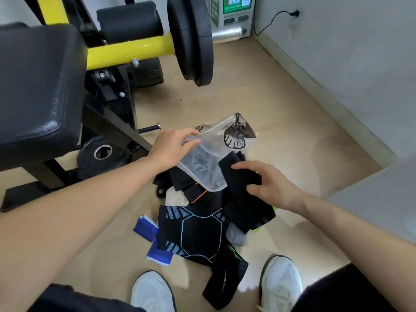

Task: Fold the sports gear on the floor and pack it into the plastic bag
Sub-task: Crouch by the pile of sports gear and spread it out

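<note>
A clear plastic bag (207, 163) with a black print hangs above a heap of sports gear on the floor. My left hand (172, 146) pinches the bag's upper left edge. My right hand (267, 183) grips a folded black garment (243, 192) right beside the bag's lower opening. Below lie a black knee sleeve with light blue pattern (198, 235), a black sleeve with green stripes (227, 271), blue wristbands (153, 239) and a black strap with orange stitching (195, 192).
A black and yellow weight bench (45, 86) with weight plates (191, 39) stands at the left and back. A loose plate (101, 154) lies under it. A grey wall (349, 64) runs along the right. My white shoes (279, 282) stand near the heap.
</note>
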{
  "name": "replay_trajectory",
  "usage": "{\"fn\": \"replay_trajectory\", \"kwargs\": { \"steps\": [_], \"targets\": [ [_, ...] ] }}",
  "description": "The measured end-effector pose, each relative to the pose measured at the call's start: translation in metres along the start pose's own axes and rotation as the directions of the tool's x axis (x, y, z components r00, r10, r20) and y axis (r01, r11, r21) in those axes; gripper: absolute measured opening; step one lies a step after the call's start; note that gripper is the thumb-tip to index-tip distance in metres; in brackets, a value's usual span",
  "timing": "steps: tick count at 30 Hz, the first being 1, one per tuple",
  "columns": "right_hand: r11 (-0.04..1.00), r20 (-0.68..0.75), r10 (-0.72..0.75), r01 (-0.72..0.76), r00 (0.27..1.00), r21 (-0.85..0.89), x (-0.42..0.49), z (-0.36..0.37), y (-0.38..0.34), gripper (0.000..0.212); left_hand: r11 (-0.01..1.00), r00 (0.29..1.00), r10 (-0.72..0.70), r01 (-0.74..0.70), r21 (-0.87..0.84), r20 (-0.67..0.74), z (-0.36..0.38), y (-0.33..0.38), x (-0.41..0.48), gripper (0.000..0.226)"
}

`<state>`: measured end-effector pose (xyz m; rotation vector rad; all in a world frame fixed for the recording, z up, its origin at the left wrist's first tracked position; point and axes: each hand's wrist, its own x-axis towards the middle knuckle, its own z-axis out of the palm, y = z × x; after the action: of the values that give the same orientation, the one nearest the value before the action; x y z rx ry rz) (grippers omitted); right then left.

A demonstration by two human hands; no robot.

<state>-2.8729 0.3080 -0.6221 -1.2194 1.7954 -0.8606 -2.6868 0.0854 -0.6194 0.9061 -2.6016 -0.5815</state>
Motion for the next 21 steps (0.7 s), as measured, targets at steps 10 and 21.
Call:
{"fn": "replay_trajectory", "kwargs": {
  "steps": [10, 21],
  "targets": [
    [0.859, 0.219, -0.001, 0.113, 0.976, -0.5, 0.001, -0.003, -0.007, 0.071, 0.92, 0.971, -0.181, 0.11, -0.377, -0.158, -0.035, 0.068, -0.014, 0.018],
    [0.839, -0.128, -0.018, -0.054, 0.992, -0.541, -0.021, -0.039, -0.009, 0.072, 0.978, 0.994, -0.076, 0.09, 0.188, -0.084, -0.045, 0.059, -0.046, 0.021]
  ]
}}
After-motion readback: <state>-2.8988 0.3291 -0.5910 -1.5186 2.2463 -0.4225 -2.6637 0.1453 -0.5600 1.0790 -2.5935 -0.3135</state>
